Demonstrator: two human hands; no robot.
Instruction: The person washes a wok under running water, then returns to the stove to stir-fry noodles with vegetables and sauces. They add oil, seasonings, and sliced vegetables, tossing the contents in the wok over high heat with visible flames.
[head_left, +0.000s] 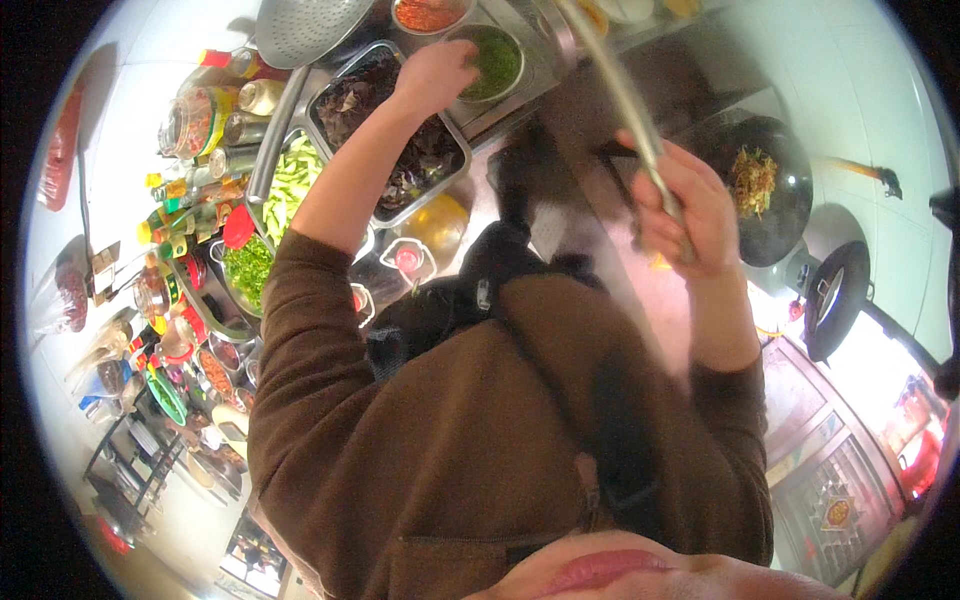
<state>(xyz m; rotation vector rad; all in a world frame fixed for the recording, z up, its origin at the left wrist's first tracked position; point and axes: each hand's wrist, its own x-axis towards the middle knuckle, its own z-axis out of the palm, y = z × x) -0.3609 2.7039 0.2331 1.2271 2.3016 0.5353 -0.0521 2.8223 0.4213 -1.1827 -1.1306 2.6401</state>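
Observation:
My left hand (442, 73) reaches over the near edge of a round metal bowl of chopped green herbs (495, 64); its fingertips are partly hidden, so I cannot tell whether they hold anything. Beneath that forearm lies a rectangular metal tray (457, 135) of dark, leafy pieces. On the right, my right hand (679, 202) is closed around the long handle of a utensil (622, 90), blurred, whose far end runs out of the top of the picture. A dark wok (780, 217) beyond that hand holds a small heap of shredded food (754, 182).
A large perforated metal strainer (311, 30) lies at the upper left, beside a bowl of red chopped food (431, 13). Sliced green vegetables (292, 180), jars and bottles crowd the left counter. A black pan (838, 300) stands at the right.

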